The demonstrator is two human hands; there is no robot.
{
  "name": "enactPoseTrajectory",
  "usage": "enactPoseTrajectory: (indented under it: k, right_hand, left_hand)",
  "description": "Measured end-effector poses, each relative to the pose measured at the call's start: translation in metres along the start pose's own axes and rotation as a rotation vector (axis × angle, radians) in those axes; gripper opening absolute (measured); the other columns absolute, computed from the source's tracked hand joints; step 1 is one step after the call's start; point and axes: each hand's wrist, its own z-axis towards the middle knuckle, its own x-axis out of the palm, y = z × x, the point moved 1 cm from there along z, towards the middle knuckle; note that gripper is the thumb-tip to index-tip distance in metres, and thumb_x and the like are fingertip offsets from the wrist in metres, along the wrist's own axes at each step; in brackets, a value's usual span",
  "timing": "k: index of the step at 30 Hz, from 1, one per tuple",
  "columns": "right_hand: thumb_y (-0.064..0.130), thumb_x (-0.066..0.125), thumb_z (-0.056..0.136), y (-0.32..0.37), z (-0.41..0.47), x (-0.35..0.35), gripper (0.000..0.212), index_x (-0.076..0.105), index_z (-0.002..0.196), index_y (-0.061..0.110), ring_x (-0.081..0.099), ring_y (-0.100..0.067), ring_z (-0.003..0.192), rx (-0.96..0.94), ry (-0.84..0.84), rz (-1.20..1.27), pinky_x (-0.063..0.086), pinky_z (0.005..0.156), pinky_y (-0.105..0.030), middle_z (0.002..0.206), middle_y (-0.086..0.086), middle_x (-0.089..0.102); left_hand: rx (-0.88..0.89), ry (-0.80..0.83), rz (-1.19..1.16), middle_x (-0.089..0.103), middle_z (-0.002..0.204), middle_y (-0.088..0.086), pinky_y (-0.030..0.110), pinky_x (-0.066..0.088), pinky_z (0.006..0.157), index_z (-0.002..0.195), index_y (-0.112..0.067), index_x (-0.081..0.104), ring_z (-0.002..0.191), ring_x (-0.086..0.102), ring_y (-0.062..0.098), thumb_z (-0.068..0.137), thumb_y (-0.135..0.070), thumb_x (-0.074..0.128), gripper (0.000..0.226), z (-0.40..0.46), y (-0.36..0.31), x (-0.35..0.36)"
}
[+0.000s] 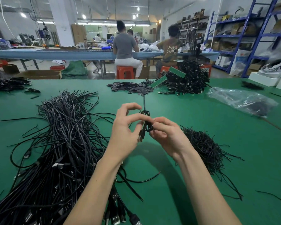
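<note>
Pinching the light, floppy coil of thin black USB cable [146,113] with our left hand [126,132] and right hand [166,135], we judged its wrapped middle the safest grip.

— What do I have of the body on my feed?
— Two bare hands, left hand [125,127] and right hand [167,135]. Left forearm [94,184] is bare down to seven o'clock, right forearm [206,184] bare to five.

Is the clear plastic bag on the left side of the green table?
No, the clear plastic bag lies at the right of the green table, beyond the right hand pinching the coiled cable.
</note>
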Motion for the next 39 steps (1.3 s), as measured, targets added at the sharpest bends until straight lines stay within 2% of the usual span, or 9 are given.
enactPoseTrajectory:
  k: [6,10,17,19,21,25,31,36,39]
  right_hand:
    - [-0.005,0.074,0.086,0.009,-0.003,-0.002,0.012,0.069,0.081,0.004,0.069,-0.015,0.075,-0.55,-0.02,-0.648,0.059,0.072,-0.03,0.075,-0.003,0.072]
    - [-0.002,0.077,0.085,0.012,-0.005,-0.002,0.012,0.07,0.079,0.006,0.069,-0.016,0.072,-0.483,-0.007,-0.719,0.061,0.073,-0.033,0.076,-0.009,0.073]
    - [-0.008,0.073,0.08,0.016,-0.001,-0.016,0.018,0.071,0.07,0.007,0.067,-0.016,0.066,-0.025,-0.02,-0.26,0.057,0.064,-0.021,0.078,-0.011,0.071]
    - [-0.007,0.072,0.083,0.013,0.001,-0.018,0.018,0.07,0.072,0.008,0.068,-0.014,0.07,-0.145,-0.025,-0.283,0.058,0.068,-0.023,0.078,-0.008,0.072]
    - [-0.006,0.073,0.085,0.012,0.0,-0.018,0.017,0.069,0.076,0.008,0.068,-0.013,0.071,-0.361,-0.02,-0.441,0.058,0.071,-0.024,0.074,-0.004,0.073]
    - [-0.004,0.076,0.085,0.011,-0.002,-0.018,0.012,0.071,0.08,0.006,0.069,-0.014,0.075,-0.523,0.023,-0.629,0.058,0.073,-0.027,0.077,-0.003,0.074]
    - [-0.006,0.077,0.082,0.01,-0.002,-0.011,0.014,0.071,0.075,0.005,0.067,-0.014,0.067,-0.45,-0.016,-0.63,0.058,0.069,-0.029,0.073,-0.007,0.073]
    - [-0.008,0.07,0.083,0.005,0.003,-0.004,0.015,0.065,0.08,0.005,0.062,-0.011,0.054,0.133,-0.066,-0.013,0.054,0.056,-0.014,0.067,-0.006,0.066]
    - [-0.002,0.072,0.084,0.006,0.002,-0.008,0.021,0.066,0.101,0.01,0.069,-0.013,0.066,0.127,0.041,-0.071,0.057,0.061,-0.018,0.076,-0.005,0.072]
  left_hand:
    - [-0.818,0.152,-0.871,0.074,0.101,0.007,0.022,0.054,0.078,0.117,-0.004,0.064,0.086,0.072,0.012,0.087,-0.014,0.068,0.032,0.004,0.008,-0.004]
    - [-0.711,0.197,-0.871,0.076,0.1,0.009,0.019,0.055,0.074,0.115,-0.004,0.066,0.089,0.072,0.018,0.083,0.002,0.07,0.033,0.002,0.005,-0.004]
    - [0.223,0.132,0.13,0.057,0.094,0.002,0.019,0.043,0.083,0.105,-0.023,0.079,0.09,0.056,0.015,0.085,0.0,0.074,0.031,-0.001,0.003,-0.002]
    - [0.094,0.144,0.02,0.06,0.094,0.005,0.013,0.043,0.08,0.106,-0.025,0.078,0.086,0.058,0.008,0.091,0.002,0.065,0.033,-0.001,0.004,0.004]
    - [-0.307,0.143,-0.388,0.068,0.095,0.01,0.015,0.051,0.078,0.105,-0.017,0.075,0.081,0.065,0.007,0.099,-0.002,0.055,0.026,0.001,0.003,0.009]
    - [-0.848,0.158,-0.965,0.074,0.085,0.009,0.023,0.058,0.071,0.106,0.0,0.064,0.076,0.071,0.014,0.085,-0.016,0.069,0.027,0.001,0.011,0.009]
    - [-0.81,0.129,-0.837,0.076,0.096,0.008,0.027,0.055,0.075,0.112,-0.006,0.067,0.08,0.072,0.014,0.085,-0.001,0.07,0.028,-0.002,0.013,0.009]
    - [-0.451,0.073,-0.508,0.072,0.099,0.003,0.015,0.052,0.076,0.11,-0.016,0.068,0.083,0.071,0.006,0.087,0.004,0.07,0.031,-0.001,0.005,0.01]
    - [-0.484,0.04,-0.515,0.074,0.097,0.002,0.017,0.054,0.073,0.108,-0.017,0.07,0.082,0.072,0.005,0.088,0.003,0.069,0.029,0.001,0.006,0.008]
